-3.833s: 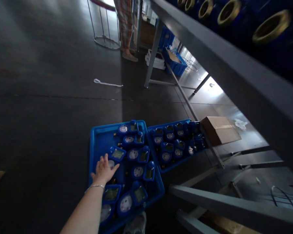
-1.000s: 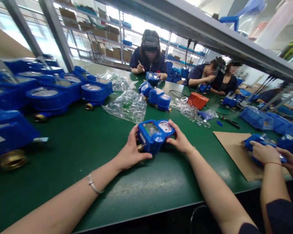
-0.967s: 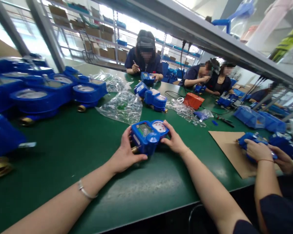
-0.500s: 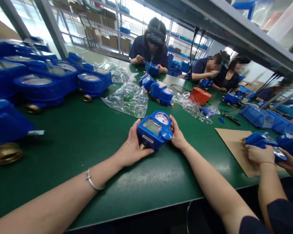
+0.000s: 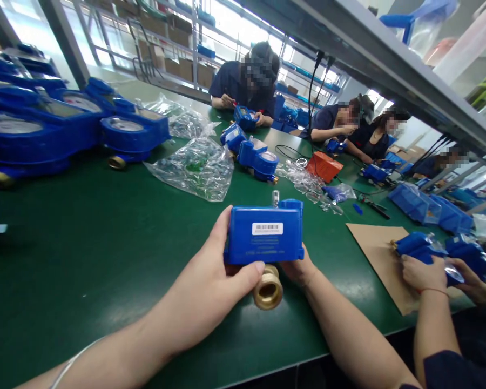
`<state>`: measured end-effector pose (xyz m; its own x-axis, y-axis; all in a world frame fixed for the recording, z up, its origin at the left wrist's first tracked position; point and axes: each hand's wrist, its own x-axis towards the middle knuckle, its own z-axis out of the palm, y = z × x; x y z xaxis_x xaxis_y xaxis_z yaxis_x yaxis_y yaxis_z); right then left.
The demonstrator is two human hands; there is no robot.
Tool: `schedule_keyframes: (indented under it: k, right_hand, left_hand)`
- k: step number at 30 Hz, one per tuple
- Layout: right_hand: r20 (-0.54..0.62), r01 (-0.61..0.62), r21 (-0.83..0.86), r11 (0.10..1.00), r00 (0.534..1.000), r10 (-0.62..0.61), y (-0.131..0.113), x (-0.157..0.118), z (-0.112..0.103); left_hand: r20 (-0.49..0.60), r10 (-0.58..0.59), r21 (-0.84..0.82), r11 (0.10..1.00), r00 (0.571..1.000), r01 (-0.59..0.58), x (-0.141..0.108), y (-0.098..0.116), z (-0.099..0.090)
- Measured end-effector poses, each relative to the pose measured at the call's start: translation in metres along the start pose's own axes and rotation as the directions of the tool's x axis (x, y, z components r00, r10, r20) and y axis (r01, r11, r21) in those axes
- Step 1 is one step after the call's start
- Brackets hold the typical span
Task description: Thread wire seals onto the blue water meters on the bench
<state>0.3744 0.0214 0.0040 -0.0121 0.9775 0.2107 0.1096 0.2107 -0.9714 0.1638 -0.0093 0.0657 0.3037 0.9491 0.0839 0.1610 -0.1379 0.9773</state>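
Between my two hands is a blue water meter (image 5: 265, 246), raised above the green table (image 5: 146, 259). Its side with a white barcode label (image 5: 267, 229) faces me, and a brass threaded pipe end (image 5: 268, 292) juts out below. My left hand (image 5: 214, 281) wraps around its left side, the thumb lying under the casing near the brass. My right hand (image 5: 302, 267) grips the right side from behind; most of its fingers are hidden by the meter. The dial and display are turned out of sight.
Several blue meters (image 5: 125, 132) stand at the left. Clear plastic bags (image 5: 198, 167) lie ahead, near more meters (image 5: 259, 159) and an orange box (image 5: 324, 166). At right, a co-worker's hands (image 5: 425, 273) hold a meter over brown cardboard (image 5: 376, 254). Other people sit across the table.
The meter has been tilted up and brought closer, so its labelled side and brass end now face me instead of the dial and display. Both hands have kept hold of it.
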Motion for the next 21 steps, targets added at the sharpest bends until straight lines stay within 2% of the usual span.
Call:
schedule_keyframes:
  k: [2,4,7,10,13,16,21]
  right_hand:
    - [0.008,0.006,-0.071,0.997,1.000,-0.006,-0.019,-0.005,-0.013]
    - [0.004,0.021,-0.120,0.993,1.000,-0.021,-0.031,-0.006,-0.019]
    - [-0.007,0.022,-0.098,0.995,1.000,-0.022,-0.032,0.000,-0.008]
    - [0.011,-0.019,0.014,1.000,1.000,0.019,-0.014,0.010,0.018]
    - [0.050,-0.130,0.296,0.946,0.991,0.120,0.004,0.016,0.036]
    - [0.106,-0.255,0.542,0.801,0.966,0.236,0.013,0.015,0.039]
    - [0.126,-0.342,0.589,0.732,0.934,0.334,0.014,0.012,0.035]
  left_hand:
    - [0.033,-0.028,-0.026,0.999,0.999,0.028,0.003,-0.001,0.001]
    - [0.013,-0.026,0.005,1.000,1.000,0.026,0.007,-0.004,0.000]
    - [-0.025,-0.032,0.027,0.999,0.999,0.033,0.011,-0.010,-0.003]
    - [-0.037,-0.060,0.011,0.998,0.998,0.060,0.012,-0.017,-0.006]
    - [-0.055,-0.081,0.013,0.997,0.995,0.082,0.011,-0.024,-0.007]
    - [-0.056,-0.116,-0.040,0.993,0.992,0.114,0.008,-0.028,-0.008]
    - [-0.036,-0.200,-0.142,0.971,0.979,0.193,0.004,-0.033,-0.012]
